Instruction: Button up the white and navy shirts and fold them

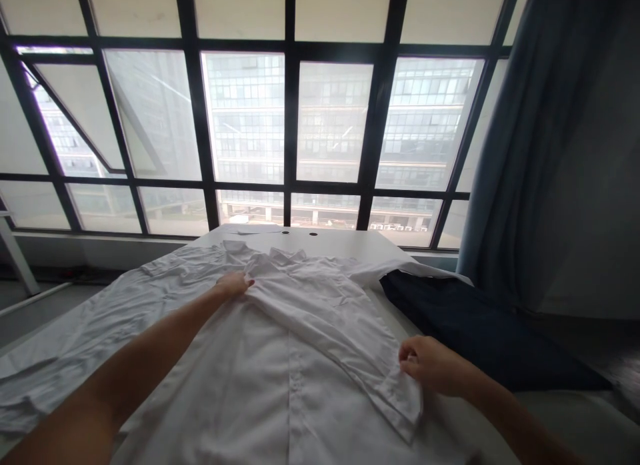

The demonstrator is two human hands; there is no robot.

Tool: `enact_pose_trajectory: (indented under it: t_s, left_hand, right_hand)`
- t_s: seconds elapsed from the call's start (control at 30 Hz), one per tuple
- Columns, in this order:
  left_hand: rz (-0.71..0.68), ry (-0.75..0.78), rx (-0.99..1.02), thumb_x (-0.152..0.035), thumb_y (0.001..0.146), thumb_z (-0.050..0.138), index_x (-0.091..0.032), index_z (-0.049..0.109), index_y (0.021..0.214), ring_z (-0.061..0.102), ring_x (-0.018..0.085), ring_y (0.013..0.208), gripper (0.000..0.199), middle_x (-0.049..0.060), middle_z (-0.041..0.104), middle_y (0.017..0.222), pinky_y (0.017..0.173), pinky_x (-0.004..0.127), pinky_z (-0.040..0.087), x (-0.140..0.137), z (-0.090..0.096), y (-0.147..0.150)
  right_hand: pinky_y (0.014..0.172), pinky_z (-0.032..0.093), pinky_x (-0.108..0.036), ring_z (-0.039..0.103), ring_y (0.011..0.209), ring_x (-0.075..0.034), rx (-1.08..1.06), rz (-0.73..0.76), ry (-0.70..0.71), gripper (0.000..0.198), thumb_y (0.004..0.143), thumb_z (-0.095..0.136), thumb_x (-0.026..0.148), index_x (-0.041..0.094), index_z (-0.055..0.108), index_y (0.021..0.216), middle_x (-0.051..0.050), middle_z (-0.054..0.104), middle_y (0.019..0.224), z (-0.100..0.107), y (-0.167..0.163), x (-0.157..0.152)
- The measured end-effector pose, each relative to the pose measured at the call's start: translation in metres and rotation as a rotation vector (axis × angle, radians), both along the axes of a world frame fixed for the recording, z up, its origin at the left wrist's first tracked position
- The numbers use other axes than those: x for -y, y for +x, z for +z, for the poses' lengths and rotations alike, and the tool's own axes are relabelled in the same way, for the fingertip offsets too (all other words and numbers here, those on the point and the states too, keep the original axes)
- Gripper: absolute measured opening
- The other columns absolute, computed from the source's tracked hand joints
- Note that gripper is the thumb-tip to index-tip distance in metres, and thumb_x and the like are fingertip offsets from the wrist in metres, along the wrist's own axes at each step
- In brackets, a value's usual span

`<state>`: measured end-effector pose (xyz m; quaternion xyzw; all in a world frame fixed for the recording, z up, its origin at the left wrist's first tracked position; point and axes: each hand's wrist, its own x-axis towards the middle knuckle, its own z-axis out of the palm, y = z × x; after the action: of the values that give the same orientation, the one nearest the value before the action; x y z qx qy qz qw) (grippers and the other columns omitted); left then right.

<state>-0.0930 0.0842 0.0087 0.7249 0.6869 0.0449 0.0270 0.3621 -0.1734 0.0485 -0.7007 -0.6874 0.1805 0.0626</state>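
A white button-front shirt (320, 378) lies spread on the table, its collar toward the window. One of its sleeves runs slantwise across the front, from the upper left down to the lower right. My left hand (235, 284) pinches the cloth near the shoulder at the sleeve's upper end. Near the cuff, my right hand (430, 364) is closed on the sleeve's fabric. Left of this shirt, another white garment (125, 318) lies wrinkled, partly behind my left forearm.
A dark navy garment (480, 328) lies on the right side of the white table (345, 240). Beyond the table's far edge stands a large black-framed window (330, 118). A blue-grey curtain (520, 158) hangs at the right. A white metal frame (17, 255) stands at the left.
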Motion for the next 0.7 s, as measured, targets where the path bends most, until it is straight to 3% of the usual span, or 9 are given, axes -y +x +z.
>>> enact_pose_trajectory:
  t_s: [0.07, 0.1, 0.23, 0.3, 0.4, 0.5, 0.6, 0.7]
  left_hand:
    - [0.078, -0.057, 0.0, -0.051, 0.09, 0.05, -0.013, 0.064, 0.118, 0.061, 0.033, 0.114, 0.049, 0.019, 0.065, 0.125, 0.088, 0.036, 0.049, 0.004, 0.007, -0.002]
    - [0.099, -0.079, -0.001, -0.05, 0.089, 0.052, -0.012, 0.065, 0.115, 0.064, 0.032, 0.108, 0.048, 0.02, 0.067, 0.121, 0.083, 0.034, 0.051, 0.006, 0.01, -0.004]
    - [0.148, -0.168, 0.014, -0.051, 0.087, 0.054, -0.007, 0.066, 0.105, 0.068, 0.024, 0.068, 0.048, 0.018, 0.071, 0.099, 0.055, 0.028, 0.05, 0.013, 0.016, -0.011]
    - [0.155, -0.179, 0.024, -0.05, 0.088, 0.054, -0.006, 0.066, 0.103, 0.065, 0.022, 0.061, 0.047, 0.016, 0.071, 0.092, 0.05, 0.028, 0.05, 0.016, 0.015, -0.013]
    - [0.123, -0.128, 0.018, -0.046, 0.09, 0.051, -0.009, 0.069, 0.098, 0.068, 0.023, 0.069, 0.042, 0.014, 0.073, 0.089, 0.059, 0.029, 0.053, 0.017, 0.013, -0.016]
    - [0.096, -0.058, 0.001, -0.044, 0.092, 0.046, -0.012, 0.071, 0.096, 0.069, 0.027, 0.092, 0.041, 0.016, 0.073, 0.099, 0.078, 0.033, 0.054, 0.015, 0.01, -0.018]
    - [0.085, -0.009, -0.008, -0.044, 0.095, 0.04, -0.012, 0.071, 0.099, 0.066, 0.03, 0.106, 0.045, 0.018, 0.072, 0.109, 0.088, 0.035, 0.051, 0.012, 0.006, -0.021]
    - [0.084, -0.008, -0.018, -0.045, 0.095, 0.039, -0.011, 0.072, 0.1, 0.066, 0.03, 0.107, 0.047, 0.02, 0.072, 0.11, 0.089, 0.036, 0.05, 0.011, 0.003, -0.024]
  right_hand:
    - [0.086, 0.048, -0.036, 0.065, 0.099, -0.029, 0.102, 0.098, 0.246, 0.015, 0.079, 0.064, 0.026, 0.016, 0.073, 0.085, -0.013, 0.068, 0.101, 0.008, -0.01, 0.01]
    - [0.09, 0.046, -0.037, 0.064, 0.103, -0.029, 0.112, 0.153, 0.3, 0.017, 0.081, 0.065, 0.03, 0.017, 0.074, 0.089, -0.013, 0.067, 0.106, 0.011, -0.015, 0.014]
    - [0.086, 0.047, -0.032, 0.065, 0.098, -0.025, 0.011, 0.392, 0.184, 0.031, 0.076, 0.074, 0.038, 0.022, 0.073, 0.103, -0.008, 0.068, 0.106, 0.015, -0.038, 0.028]
    - [0.083, 0.047, -0.031, 0.065, 0.096, -0.025, 0.027, 0.443, 0.125, 0.031, 0.074, 0.075, 0.032, 0.022, 0.072, 0.103, -0.008, 0.069, 0.107, 0.013, -0.046, 0.031]
    - [0.078, 0.047, -0.031, 0.067, 0.093, -0.025, 0.138, 0.45, 0.134, 0.017, 0.082, 0.059, 0.016, 0.017, 0.071, 0.094, -0.011, 0.07, 0.102, 0.01, -0.055, 0.031]
    - [0.073, 0.045, -0.031, 0.069, 0.089, -0.027, 0.289, 0.442, 0.166, 0.027, 0.079, 0.047, 0.003, 0.013, 0.07, 0.087, -0.014, 0.071, 0.094, 0.011, -0.062, 0.032]
    - [0.068, 0.043, -0.03, 0.069, 0.083, -0.026, 0.334, 0.471, 0.219, 0.027, 0.077, 0.045, 0.003, 0.014, 0.07, 0.083, -0.013, 0.072, 0.089, 0.018, -0.067, 0.035]
    - [0.064, 0.04, -0.028, 0.068, 0.076, -0.023, 0.282, 0.496, 0.28, 0.024, 0.076, 0.048, 0.007, 0.017, 0.07, 0.08, -0.01, 0.072, 0.083, 0.024, -0.067, 0.04]
